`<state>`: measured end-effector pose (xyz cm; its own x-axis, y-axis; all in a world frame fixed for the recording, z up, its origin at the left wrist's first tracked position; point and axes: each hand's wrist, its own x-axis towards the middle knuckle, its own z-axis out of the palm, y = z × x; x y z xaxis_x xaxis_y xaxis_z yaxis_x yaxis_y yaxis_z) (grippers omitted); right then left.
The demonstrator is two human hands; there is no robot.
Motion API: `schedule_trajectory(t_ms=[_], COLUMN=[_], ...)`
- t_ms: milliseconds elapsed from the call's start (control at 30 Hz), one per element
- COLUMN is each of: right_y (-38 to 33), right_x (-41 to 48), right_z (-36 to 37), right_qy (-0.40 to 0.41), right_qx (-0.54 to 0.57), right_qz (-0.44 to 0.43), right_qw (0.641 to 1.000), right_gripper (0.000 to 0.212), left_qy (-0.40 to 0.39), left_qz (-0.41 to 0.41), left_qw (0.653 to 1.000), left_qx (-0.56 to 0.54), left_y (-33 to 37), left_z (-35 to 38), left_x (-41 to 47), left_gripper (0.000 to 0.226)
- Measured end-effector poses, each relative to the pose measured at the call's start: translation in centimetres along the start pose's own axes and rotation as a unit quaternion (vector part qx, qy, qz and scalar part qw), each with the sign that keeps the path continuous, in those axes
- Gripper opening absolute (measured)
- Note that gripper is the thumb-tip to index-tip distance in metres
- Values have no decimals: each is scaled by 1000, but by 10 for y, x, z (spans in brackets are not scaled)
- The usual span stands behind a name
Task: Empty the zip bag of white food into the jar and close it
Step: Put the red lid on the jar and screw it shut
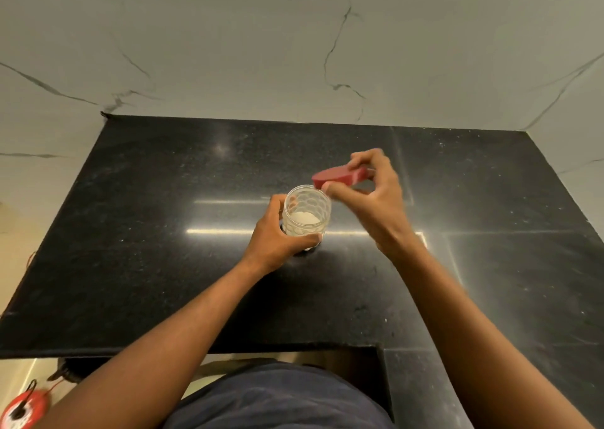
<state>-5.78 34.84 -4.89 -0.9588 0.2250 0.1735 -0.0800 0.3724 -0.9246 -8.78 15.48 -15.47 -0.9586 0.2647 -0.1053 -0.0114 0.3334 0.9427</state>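
Note:
A clear dimpled plastic jar (307, 211) stands upright on the black stone counter (163, 248), its mouth uncovered, with white food (304, 218) lying in its lower part. My left hand (277, 235) wraps around the jar's left and near side. My right hand (372, 196) holds a red round lid (340, 176) by its rim, tilted, just above and to the right of the jar's mouth, not touching it. No zip bag is in view.
A marble wall (294, 52) rises behind the counter and along both sides. The counter's near edge has a cut-out at my body. A red round object with a black cord (24, 407) lies on the floor at the lower left.

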Motion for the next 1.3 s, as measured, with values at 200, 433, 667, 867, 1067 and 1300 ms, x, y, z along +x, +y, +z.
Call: schedule_trajectory(t_ms=[200,433,667,867,1067,1300], right_y=[12,-9,-26,-38,-41,-44], right_x=[-12,13,33,36,33,29], right_z=[21,27,45,56,50,51], right_qy=[-154,-259,-250,-186,-305,-317], right_qx=[-231,-382,-535,-634,-475,-534], right_qz=[-72,-105,-115,-78,-132,-133], right_qw=[958,881,799,747,815,773], right_gripper=[32,64,74,79,60,51], left_qy=[-3,7,-8,-4,9,13], left_qz=[10,14,-4,-3,5,3], left_qw=[1000,1000,1000,1000,1000,999], left_qx=[4,11,3,5,22,31], left_y=[4,1,1,3,4,1], left_z=[0,-1,-4,-3,-4,-3], left_x=[-2,-2,-3,-7,-9,-8], left_gripper=[92,82,86,84,75,80])
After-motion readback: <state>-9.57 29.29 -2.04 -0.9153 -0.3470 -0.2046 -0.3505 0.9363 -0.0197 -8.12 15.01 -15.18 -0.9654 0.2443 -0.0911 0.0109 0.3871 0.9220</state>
